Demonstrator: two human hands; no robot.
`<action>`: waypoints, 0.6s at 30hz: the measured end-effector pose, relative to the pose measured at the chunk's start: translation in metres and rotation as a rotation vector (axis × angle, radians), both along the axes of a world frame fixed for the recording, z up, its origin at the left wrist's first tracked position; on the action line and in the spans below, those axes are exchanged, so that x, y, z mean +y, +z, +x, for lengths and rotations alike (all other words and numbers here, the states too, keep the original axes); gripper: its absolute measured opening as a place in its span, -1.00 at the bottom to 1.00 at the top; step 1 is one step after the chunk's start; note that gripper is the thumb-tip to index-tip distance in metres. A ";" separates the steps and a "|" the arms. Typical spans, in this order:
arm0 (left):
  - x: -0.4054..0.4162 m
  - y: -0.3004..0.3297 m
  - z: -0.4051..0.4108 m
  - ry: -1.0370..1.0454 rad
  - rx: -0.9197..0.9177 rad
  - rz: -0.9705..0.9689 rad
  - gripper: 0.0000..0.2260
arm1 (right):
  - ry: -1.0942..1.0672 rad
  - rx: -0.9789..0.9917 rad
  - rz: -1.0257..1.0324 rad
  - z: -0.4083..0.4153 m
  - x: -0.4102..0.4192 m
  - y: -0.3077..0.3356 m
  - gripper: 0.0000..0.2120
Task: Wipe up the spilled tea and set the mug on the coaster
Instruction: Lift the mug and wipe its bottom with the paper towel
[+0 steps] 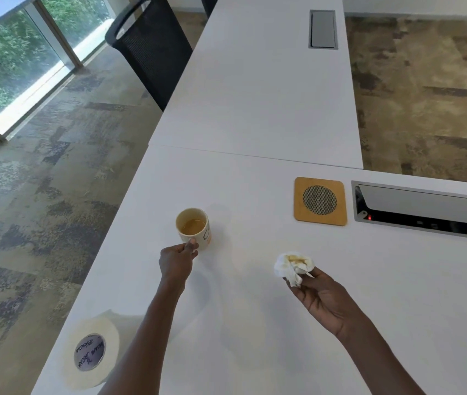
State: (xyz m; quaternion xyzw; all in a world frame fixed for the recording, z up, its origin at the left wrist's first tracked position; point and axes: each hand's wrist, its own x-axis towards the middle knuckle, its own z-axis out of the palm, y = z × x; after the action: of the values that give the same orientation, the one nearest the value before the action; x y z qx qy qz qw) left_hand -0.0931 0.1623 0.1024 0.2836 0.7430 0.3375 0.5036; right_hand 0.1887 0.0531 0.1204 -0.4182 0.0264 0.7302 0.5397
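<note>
1. Left grip [179,259]: closing on the near side of the mug [193,228], which is standing upright on the worktop [255,323], tea inside.
2. Right grip [316,296]: pinching a tea-stained tissue wad [293,266] above the worktop.
3. Coaster [320,201]: lying bare, well right of the mug.
</note>
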 end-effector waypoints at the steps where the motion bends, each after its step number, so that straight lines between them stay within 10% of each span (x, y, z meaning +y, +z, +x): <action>1: 0.001 -0.001 0.000 -0.001 0.002 -0.003 -0.85 | -0.008 -0.003 -0.004 0.002 -0.001 0.000 -0.76; 18: -0.006 -0.020 -0.007 0.059 -0.120 0.036 -0.87 | 0.019 -0.021 -0.028 -0.014 0.007 0.014 -0.72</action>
State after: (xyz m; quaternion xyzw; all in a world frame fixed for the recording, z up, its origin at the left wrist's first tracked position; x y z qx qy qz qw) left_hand -0.0996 0.1567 0.0828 0.2498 0.7132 0.3819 0.5321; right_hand 0.1743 0.0601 0.1348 -0.4336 0.0269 0.7305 0.5270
